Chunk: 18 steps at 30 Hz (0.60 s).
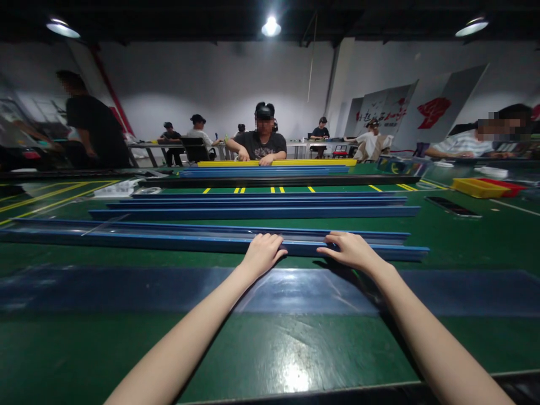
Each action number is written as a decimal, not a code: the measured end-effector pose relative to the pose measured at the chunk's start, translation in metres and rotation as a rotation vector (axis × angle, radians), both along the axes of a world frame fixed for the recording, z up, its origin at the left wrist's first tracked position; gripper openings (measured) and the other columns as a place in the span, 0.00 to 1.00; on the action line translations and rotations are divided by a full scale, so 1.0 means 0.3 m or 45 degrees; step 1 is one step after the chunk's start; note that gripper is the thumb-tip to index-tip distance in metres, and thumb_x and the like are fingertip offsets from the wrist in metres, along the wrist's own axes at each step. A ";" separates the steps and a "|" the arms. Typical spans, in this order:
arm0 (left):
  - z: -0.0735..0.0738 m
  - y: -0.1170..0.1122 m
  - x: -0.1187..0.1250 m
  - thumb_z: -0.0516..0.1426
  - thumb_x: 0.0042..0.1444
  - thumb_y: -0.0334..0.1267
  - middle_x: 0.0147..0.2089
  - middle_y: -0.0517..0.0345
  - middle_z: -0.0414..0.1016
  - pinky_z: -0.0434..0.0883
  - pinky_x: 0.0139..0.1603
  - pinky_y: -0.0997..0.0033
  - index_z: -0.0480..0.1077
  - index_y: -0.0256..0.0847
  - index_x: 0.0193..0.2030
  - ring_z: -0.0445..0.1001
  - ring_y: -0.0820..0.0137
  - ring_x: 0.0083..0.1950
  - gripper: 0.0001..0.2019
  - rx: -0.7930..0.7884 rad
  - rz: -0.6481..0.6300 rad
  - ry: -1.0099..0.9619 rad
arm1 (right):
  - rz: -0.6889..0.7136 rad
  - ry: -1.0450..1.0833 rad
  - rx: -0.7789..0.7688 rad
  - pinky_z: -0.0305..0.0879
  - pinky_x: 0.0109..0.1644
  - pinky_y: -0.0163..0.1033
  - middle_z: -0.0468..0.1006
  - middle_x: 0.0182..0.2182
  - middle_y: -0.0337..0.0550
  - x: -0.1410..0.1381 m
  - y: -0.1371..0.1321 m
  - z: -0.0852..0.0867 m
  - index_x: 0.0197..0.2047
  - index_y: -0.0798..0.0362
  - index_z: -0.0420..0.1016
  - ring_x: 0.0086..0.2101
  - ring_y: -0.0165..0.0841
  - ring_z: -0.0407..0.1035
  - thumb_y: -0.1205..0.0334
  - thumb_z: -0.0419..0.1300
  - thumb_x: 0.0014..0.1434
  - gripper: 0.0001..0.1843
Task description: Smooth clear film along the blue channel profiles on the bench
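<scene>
My left hand point(261, 253) and my right hand point(352, 250) both rest on the near edge of a long blue channel rail point(126, 239) that lies across the green table point(295, 349). The fingers of each hand curl over the rail's front lip, about a hand's width apart. A clear strip lies inside the rail. Behind it lie three more blue rails point(253, 212), stacked side by side. A dark blue band point(84, 289) runs across the table just in front of my hands.
A person sits opposite with hands on a yellow rail point(304, 162) and more blue rails. Yellow and red trays point(476, 187) stand at the far right beside another seated person. One person stands at the far left; others sit at tables behind.
</scene>
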State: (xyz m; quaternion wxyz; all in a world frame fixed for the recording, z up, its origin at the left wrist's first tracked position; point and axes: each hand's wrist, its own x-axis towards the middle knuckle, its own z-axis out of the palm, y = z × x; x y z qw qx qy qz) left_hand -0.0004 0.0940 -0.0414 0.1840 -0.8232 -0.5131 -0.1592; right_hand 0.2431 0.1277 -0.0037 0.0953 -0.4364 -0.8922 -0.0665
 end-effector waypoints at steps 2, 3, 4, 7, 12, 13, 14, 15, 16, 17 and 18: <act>0.002 -0.001 0.000 0.49 0.58 0.47 0.37 0.57 0.72 0.58 0.37 0.68 0.65 0.39 0.38 0.68 0.66 0.39 0.13 -0.002 0.002 0.002 | -0.004 -0.032 0.008 0.55 0.33 0.34 0.74 0.32 0.45 0.004 0.004 -0.006 0.33 0.52 0.71 0.34 0.35 0.69 0.43 0.45 0.57 0.23; 0.003 -0.001 0.000 0.49 0.58 0.47 0.37 0.57 0.72 0.58 0.36 0.68 0.65 0.39 0.38 0.68 0.66 0.39 0.13 -0.004 0.003 0.004 | -0.005 -0.041 0.010 0.55 0.33 0.34 0.74 0.33 0.46 0.006 0.008 -0.009 0.33 0.52 0.71 0.34 0.35 0.69 0.43 0.46 0.57 0.23; 0.003 -0.001 0.000 0.49 0.58 0.47 0.37 0.57 0.72 0.58 0.36 0.68 0.65 0.39 0.37 0.68 0.67 0.38 0.13 -0.005 0.003 0.004 | -0.006 -0.046 0.011 0.55 0.33 0.34 0.74 0.33 0.46 0.007 0.011 -0.011 0.34 0.52 0.71 0.34 0.36 0.69 0.43 0.46 0.57 0.23; 0.004 0.000 -0.002 0.48 0.58 0.46 0.36 0.57 0.72 0.58 0.36 0.69 0.65 0.39 0.37 0.68 0.67 0.38 0.13 -0.006 0.002 0.002 | -0.011 -0.045 0.007 0.56 0.34 0.34 0.74 0.34 0.45 0.013 0.018 -0.018 0.35 0.52 0.72 0.35 0.36 0.69 0.43 0.46 0.57 0.23; 0.006 -0.001 -0.003 0.48 0.58 0.47 0.35 0.57 0.72 0.58 0.35 0.69 0.64 0.39 0.36 0.68 0.67 0.37 0.13 -0.024 0.000 0.000 | -0.021 -0.042 -0.019 0.56 0.34 0.34 0.74 0.35 0.45 0.022 0.022 -0.023 0.36 0.52 0.72 0.36 0.36 0.69 0.44 0.46 0.57 0.23; 0.007 -0.001 -0.003 0.48 0.59 0.47 0.35 0.56 0.72 0.58 0.35 0.69 0.64 0.39 0.36 0.68 0.67 0.38 0.13 -0.026 0.000 0.001 | -0.021 -0.043 -0.027 0.56 0.34 0.34 0.74 0.35 0.45 0.022 0.021 -0.023 0.37 0.52 0.72 0.36 0.36 0.69 0.44 0.46 0.57 0.23; 0.007 -0.001 -0.003 0.48 0.59 0.47 0.35 0.56 0.72 0.58 0.35 0.69 0.64 0.39 0.36 0.68 0.67 0.38 0.13 -0.028 0.000 0.002 | -0.021 -0.044 -0.034 0.56 0.34 0.34 0.74 0.35 0.45 0.022 0.021 -0.023 0.37 0.52 0.73 0.36 0.36 0.69 0.43 0.45 0.57 0.23; 0.008 -0.001 -0.003 0.48 0.59 0.47 0.36 0.56 0.72 0.58 0.35 0.69 0.64 0.39 0.36 0.68 0.67 0.38 0.13 -0.028 0.000 0.003 | -0.022 -0.046 -0.040 0.56 0.34 0.34 0.74 0.35 0.45 0.021 0.021 -0.023 0.37 0.52 0.73 0.36 0.36 0.69 0.44 0.45 0.57 0.24; 0.008 -0.001 -0.003 0.48 0.59 0.47 0.36 0.56 0.72 0.58 0.35 0.69 0.64 0.39 0.36 0.68 0.67 0.38 0.13 -0.029 0.000 0.004 | -0.024 -0.048 -0.046 0.56 0.34 0.34 0.74 0.35 0.45 0.020 0.020 -0.022 0.38 0.52 0.73 0.36 0.36 0.69 0.44 0.45 0.57 0.24; 0.009 0.000 -0.003 0.48 0.59 0.46 0.36 0.56 0.72 0.58 0.35 0.69 0.65 0.39 0.37 0.68 0.67 0.38 0.13 -0.031 -0.001 0.004 | -0.027 -0.050 -0.050 0.56 0.34 0.35 0.74 0.35 0.45 0.019 0.020 -0.021 0.38 0.52 0.73 0.35 0.36 0.69 0.44 0.45 0.57 0.24; 0.009 0.000 -0.003 0.48 0.59 0.46 0.36 0.56 0.73 0.58 0.35 0.69 0.65 0.39 0.37 0.68 0.67 0.38 0.13 -0.034 -0.001 0.004 | -0.030 -0.053 -0.053 0.57 0.34 0.35 0.74 0.35 0.46 0.018 0.019 -0.020 0.38 0.52 0.73 0.35 0.36 0.69 0.44 0.44 0.57 0.24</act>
